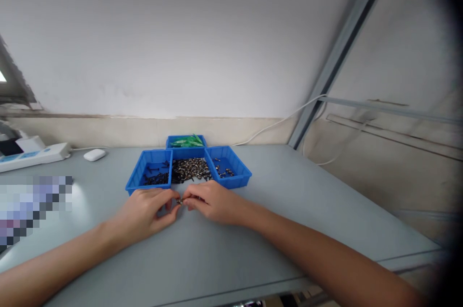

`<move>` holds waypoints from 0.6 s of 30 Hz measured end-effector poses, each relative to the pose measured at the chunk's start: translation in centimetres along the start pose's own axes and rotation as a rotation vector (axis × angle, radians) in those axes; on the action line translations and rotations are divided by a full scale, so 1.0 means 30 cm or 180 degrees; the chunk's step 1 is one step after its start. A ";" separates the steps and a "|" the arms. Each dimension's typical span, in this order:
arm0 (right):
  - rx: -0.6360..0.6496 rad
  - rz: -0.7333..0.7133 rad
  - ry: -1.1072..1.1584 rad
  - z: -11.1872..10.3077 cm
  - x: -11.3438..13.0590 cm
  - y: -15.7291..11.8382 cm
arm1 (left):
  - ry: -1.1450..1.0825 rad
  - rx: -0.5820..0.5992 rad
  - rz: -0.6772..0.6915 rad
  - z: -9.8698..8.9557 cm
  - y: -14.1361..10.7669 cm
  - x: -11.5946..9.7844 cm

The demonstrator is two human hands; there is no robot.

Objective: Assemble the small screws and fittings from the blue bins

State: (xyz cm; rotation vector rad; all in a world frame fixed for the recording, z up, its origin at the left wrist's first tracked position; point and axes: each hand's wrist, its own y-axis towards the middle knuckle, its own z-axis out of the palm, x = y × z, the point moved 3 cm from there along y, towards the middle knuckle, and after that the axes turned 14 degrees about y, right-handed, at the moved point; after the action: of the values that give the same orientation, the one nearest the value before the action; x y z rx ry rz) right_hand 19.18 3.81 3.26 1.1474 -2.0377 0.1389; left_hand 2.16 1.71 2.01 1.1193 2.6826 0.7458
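Note:
My left hand [146,208] and my right hand [215,202] meet just in front of the blue bins, fingertips pinched together. Between them shows a small metal part [180,201], brassy and dark, too small to name exactly; both hands are closed on it. The left bin [135,175] holds dark screw-like pieces [157,177]. In the middle bin [188,152] lies a heap of small shiny metal parts [193,169]. A few similar parts [227,172] sit in the right bin [238,182]. Behind, another blue bin [173,138] contains green strips or wrappers [188,141].
A grey table [289,191] carries everything. To the left are a white power strip [50,153] with plugs, a small white case [94,154] and a blurred-out flat object [32,205]. A white cable [275,124] runs to a metal post [311,104] at the right.

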 end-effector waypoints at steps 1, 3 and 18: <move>-0.0006 0.0002 0.0043 -0.001 0.000 0.000 | -0.0016 -0.0008 0.0025 -0.004 0.001 -0.002; 0.0015 -0.0045 0.0061 -0.003 -0.001 0.001 | -0.0054 -0.0003 0.0080 -0.010 0.002 -0.005; 0.0501 -0.0098 -0.0170 0.017 -0.002 -0.003 | 0.0031 -0.0151 0.0361 -0.008 -0.005 -0.014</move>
State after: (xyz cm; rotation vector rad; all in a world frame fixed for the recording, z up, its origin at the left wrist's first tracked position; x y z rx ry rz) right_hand 18.97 3.56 2.85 1.2912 -2.0846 0.2599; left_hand 2.30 1.23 2.13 1.2678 2.6124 0.8303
